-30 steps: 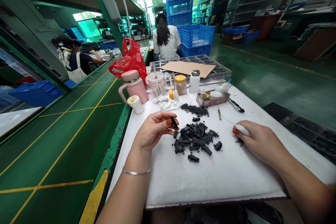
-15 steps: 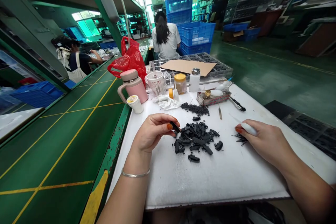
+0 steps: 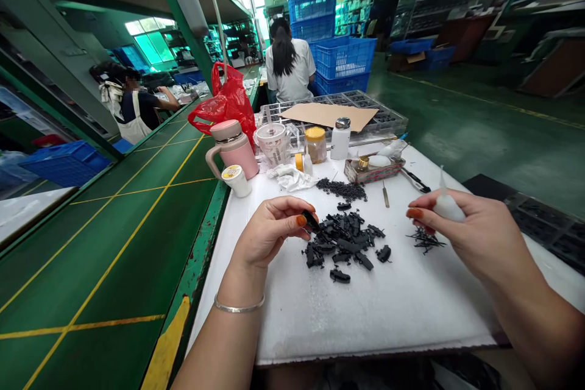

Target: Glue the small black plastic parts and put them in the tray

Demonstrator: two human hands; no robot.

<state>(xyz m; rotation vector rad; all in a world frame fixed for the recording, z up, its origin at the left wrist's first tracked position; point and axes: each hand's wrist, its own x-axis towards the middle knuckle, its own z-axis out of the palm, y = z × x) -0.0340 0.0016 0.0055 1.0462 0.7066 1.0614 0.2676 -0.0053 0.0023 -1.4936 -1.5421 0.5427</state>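
black part [image 3: 311, 221], pinched in left hand [image 3: 269, 231], white bottle [image 3: 450, 209], clasped in right hand [image 3: 487, 237]

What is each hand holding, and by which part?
Left hand: a small black piece, pinched between thumb and fingers, exact spot partly hidden. Right hand: a white nozzle bottle, by its body.
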